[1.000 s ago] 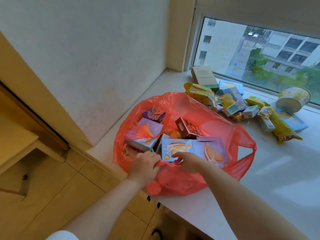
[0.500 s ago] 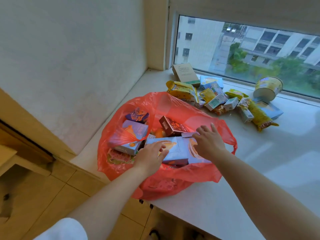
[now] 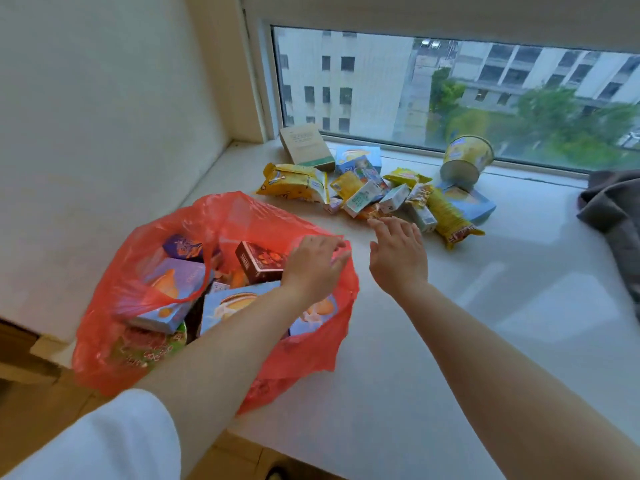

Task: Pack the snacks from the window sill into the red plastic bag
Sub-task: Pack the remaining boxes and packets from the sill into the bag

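Observation:
The red plastic bag (image 3: 242,216) stands open at the left end of the white window sill (image 3: 485,306). Inside it lie a dark red box (image 3: 259,261), a purple box (image 3: 180,275), a light blue box (image 3: 228,303) and other packs. My left hand (image 3: 313,268) rests with extended fingers on the bag's right rim. My right hand (image 3: 398,251) hovers open just right of the bag, fingertips close to the snack pile and holding nothing. The pile holds a yellow packet (image 3: 294,183), small cartons (image 3: 363,199), a long yellow pack (image 3: 446,216) and a tilted yellow cup (image 3: 465,157).
A brown box (image 3: 304,147) and a blue box (image 3: 358,157) lean near the window glass. A flat blue box (image 3: 474,202) lies under the cup. Grey cloth (image 3: 613,209) lies at the sill's right edge. The wall closes the left side.
My right hand left the boxes in the bag and moved right and forward toward the snack pile. My left hand shifted from the bag's near side to its right rim.

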Available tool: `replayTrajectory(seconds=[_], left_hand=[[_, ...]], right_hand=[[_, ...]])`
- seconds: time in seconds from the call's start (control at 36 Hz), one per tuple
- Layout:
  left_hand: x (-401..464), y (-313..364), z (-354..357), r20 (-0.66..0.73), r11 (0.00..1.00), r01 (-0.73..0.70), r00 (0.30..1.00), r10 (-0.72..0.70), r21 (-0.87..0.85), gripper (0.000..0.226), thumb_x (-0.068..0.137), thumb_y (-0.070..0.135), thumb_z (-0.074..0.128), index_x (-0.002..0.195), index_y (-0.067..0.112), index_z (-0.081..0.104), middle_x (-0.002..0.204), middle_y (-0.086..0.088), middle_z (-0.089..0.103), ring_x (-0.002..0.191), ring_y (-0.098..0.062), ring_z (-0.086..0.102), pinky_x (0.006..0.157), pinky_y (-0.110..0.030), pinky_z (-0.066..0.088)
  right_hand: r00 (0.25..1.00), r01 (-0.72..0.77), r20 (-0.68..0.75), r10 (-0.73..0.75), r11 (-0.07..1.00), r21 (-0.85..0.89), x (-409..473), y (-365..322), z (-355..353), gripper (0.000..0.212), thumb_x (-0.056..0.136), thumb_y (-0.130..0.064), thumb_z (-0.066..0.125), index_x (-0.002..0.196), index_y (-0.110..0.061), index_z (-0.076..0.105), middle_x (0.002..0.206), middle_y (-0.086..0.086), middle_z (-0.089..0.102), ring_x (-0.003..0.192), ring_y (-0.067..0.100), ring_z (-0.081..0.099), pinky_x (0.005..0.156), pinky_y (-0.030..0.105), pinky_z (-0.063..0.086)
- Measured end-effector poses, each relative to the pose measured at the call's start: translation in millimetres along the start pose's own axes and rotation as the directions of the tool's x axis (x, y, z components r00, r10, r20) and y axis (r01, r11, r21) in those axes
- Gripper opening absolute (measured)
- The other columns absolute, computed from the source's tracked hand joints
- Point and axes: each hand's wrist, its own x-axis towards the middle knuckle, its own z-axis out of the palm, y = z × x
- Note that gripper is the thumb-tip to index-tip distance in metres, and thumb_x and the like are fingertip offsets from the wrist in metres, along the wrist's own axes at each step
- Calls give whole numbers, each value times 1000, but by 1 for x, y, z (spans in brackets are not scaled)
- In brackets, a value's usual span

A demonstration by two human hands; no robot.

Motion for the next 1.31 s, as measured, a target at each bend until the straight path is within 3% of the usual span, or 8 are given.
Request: replayTrajectory(seconds=[0.22,0.42,0.75,1.0,1.19,1.31], left_hand=[[78,64,34,4,984,90,996,-92,156,38,95,42,44,124,20,54,129,-4,52,122,-25,40,100,-38,36],[143,88,60,141,967,120,978,-154,224,37,93,38,46,127,23,48,132,-4,47,126,-25,34,99,-39,35],[241,29,135,253,906,183,922,-292,381,46,91,43,49,132,24,44,137,-5,40,129,-25,34,101,-39,34],[314,-24,174,211,900,295,904,-371,319,55,88,33,54,138,16,38,137,-9,35,126,-29,38,101,-42,38],[346,-43,205,231,911,272,908,-350,308,69,86,41,62,139,11,29,135,-10,36,126,-27,36,96,-42,39],[346,-58,225,154,918,270,934,-323,290,65,84,44,61,131,8,35,129,-10,40,119,-27,39,92,-38,39]], right_hand=[[990,-3,140,8,999,-36,34,95,-1,45,95,-20,42,140,-18,40,142,4,43,133,23,34,112,34,24],[932,-172,322,167,985,-12,66,156,8,49,95,-23,43,142,-16,36,145,6,38,132,27,31,109,37,29],[792,-370,483,372,923,-105,145,224,74,45,93,-28,46,136,-18,40,138,7,40,129,26,35,103,37,34],[817,-366,450,361,927,-79,217,228,132,45,95,-30,44,136,-15,41,135,8,43,127,27,38,101,39,36],[743,-607,405,533,791,72,272,208,169,50,96,-44,37,117,-5,61,118,16,62,106,34,59,81,35,45],[538,-825,541,646,535,181,294,192,191,71,82,-62,46,121,-4,58,116,15,63,102,34,63,87,42,54]])
